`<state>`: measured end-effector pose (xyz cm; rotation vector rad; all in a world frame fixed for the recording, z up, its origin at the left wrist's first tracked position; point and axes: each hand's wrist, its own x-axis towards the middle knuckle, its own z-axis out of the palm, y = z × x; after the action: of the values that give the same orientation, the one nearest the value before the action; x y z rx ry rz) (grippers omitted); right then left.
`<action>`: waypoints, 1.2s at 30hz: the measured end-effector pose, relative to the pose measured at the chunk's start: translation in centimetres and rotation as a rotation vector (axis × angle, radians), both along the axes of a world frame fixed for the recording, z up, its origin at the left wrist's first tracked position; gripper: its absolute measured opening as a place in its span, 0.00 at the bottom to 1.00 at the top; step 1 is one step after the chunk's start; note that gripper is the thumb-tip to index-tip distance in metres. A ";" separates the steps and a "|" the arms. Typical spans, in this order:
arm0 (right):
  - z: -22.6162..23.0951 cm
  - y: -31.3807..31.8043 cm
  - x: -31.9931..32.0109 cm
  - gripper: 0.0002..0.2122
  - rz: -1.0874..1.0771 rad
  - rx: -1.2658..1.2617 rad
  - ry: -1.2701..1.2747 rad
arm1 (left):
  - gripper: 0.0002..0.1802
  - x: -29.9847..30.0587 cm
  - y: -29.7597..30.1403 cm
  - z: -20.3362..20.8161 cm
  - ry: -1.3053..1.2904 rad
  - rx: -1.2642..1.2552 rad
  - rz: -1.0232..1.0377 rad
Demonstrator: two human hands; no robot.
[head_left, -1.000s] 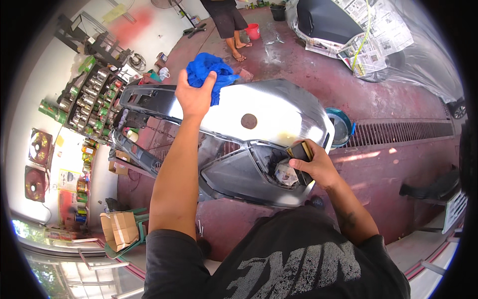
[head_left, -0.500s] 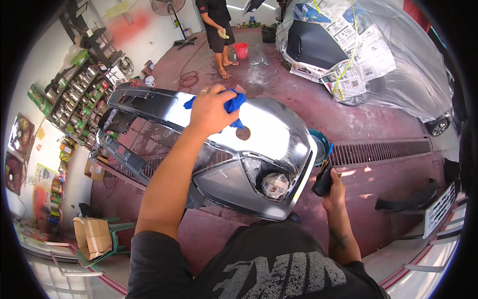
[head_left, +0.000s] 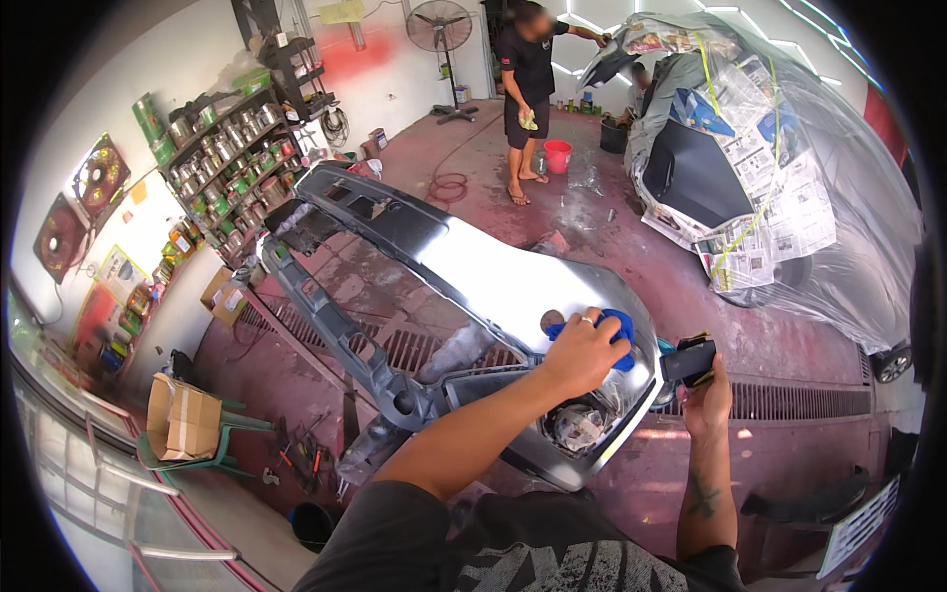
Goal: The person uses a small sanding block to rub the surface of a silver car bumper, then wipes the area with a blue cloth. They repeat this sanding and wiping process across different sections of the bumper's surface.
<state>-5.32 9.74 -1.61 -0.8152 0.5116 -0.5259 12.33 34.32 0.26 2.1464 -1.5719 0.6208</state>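
A silver-grey car bumper (head_left: pixel 473 266) lies across the middle of the view, its near corner close to me. My left hand (head_left: pixel 582 353) presses a blue cloth (head_left: pixel 617 335) onto the bumper's near end, beside a small round hole. My right hand (head_left: pixel 708 400) is raised just right of the bumper's corner and holds a small black object (head_left: pixel 688 360). A headlamp opening with crumpled paper (head_left: pixel 577 426) sits below my left hand.
A car masked in newspaper and plastic sheeting (head_left: pixel 769 187) stands at right. Another person (head_left: pixel 528 94) stands at the back by a red bucket (head_left: pixel 557 156). Shelves of paint cans (head_left: pixel 222 158) line the left wall. A floor drain grate (head_left: pixel 789 400) runs right. A cardboard box (head_left: pixel 182 419) rests on a green chair.
My left hand with the blue cloth has slid along the bumper from its far part to the near end. My right hand left the headlamp area and moved right, off the bumper.
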 end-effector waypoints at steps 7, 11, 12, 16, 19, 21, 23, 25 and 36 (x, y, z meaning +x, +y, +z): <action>7.3 6.5 10.3 0.09 0.231 -0.408 -0.173 | 0.22 11.7 12.3 9.5 0.151 -0.488 0.521; 10.3 13.7 18.5 0.15 0.283 -0.938 -0.364 | 0.17 12.3 21.2 11.6 0.994 -1.215 0.356; 10.7 15.9 20.4 0.16 0.268 -1.076 -0.371 | 0.18 11.1 22.8 11.7 1.103 -1.360 0.283; 15.0 25.0 26.4 0.18 0.011 -1.742 -0.624 | 0.28 6.7 27.8 9.5 1.241 -1.744 -0.077; 14.0 27.3 31.4 0.16 0.286 -2.045 -0.468 | 0.34 5.4 30.6 6.6 1.165 -1.741 -0.207; 12.4 27.7 33.4 0.19 0.394 -2.079 -0.409 | 0.31 4.6 34.0 3.9 1.271 -1.797 -0.169; 12.8 28.1 35.1 0.23 0.478 -2.037 -0.361 | 0.31 2.7 35.4 5.1 1.255 -1.823 -0.172; 13.8 27.6 36.6 0.28 0.593 -2.033 -0.285 | 0.31 2.6 35.9 5.0 1.267 -1.819 -0.216; 15.9 28.4 39.1 0.18 0.735 -1.888 -0.252 | 0.31 2.4 38.8 5.8 1.299 -1.778 -0.241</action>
<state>33.76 38.18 14.25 -2.5242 -0.7617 -0.2764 14.70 73.16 6.02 0.5262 -0.1218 0.1635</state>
